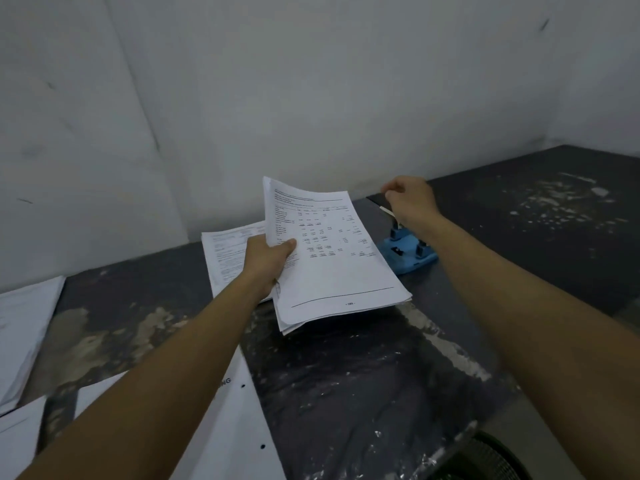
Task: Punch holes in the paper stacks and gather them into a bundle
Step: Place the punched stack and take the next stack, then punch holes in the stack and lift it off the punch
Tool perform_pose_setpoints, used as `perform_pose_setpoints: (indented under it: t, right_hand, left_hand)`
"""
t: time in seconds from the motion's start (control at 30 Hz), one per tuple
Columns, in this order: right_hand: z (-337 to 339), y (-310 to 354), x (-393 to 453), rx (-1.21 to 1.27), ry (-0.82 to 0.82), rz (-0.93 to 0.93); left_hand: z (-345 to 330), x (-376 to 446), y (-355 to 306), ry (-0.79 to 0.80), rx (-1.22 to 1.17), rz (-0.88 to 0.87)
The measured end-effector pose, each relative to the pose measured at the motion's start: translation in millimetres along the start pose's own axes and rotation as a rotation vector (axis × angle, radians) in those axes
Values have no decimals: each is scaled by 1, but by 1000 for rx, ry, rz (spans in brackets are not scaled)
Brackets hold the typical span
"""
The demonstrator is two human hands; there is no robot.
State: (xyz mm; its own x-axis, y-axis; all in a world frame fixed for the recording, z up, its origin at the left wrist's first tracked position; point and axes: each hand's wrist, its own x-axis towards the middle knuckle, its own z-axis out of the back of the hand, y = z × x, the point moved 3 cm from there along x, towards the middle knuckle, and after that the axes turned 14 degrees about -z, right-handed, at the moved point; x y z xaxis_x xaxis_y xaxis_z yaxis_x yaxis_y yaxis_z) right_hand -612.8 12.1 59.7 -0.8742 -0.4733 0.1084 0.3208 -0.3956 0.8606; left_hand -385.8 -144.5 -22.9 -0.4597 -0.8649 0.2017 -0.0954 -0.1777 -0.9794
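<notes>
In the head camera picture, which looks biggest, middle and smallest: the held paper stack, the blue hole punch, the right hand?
1. Held paper stack
2. Blue hole punch and right hand: look alike, partly hidden, no ranking.

Both bare forearms reach forward from the lower corners of the view. The left hand (268, 263) is extended toward the middle, palm turned inward, its grip pinching a paper stack (332, 258) at that stack's left edge: the thumb lies flat on the top sheet and the fingers are hidden underneath. The right hand (410, 199) reaches farther forward and higher, back of the hand facing the camera, wrist bent a little downward, fingers curled loosely inward; whether they hold anything cannot be told
</notes>
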Motion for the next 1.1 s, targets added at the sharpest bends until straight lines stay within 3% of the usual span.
perform_pose_setpoints:
  t: [0.33,0.7,1.1]
  right_hand:
    - [-10,-36,28,-233,406,-123]
    - [-5,-38,28,-444,394,-63]
    - [-9,-45,33,-492,403,3]
  left_hand:
    - [-70,5,42,-23,65,91]
    - [-101,4,52,-56,99,129]
    - [-118,-6,55,-62,30,106]
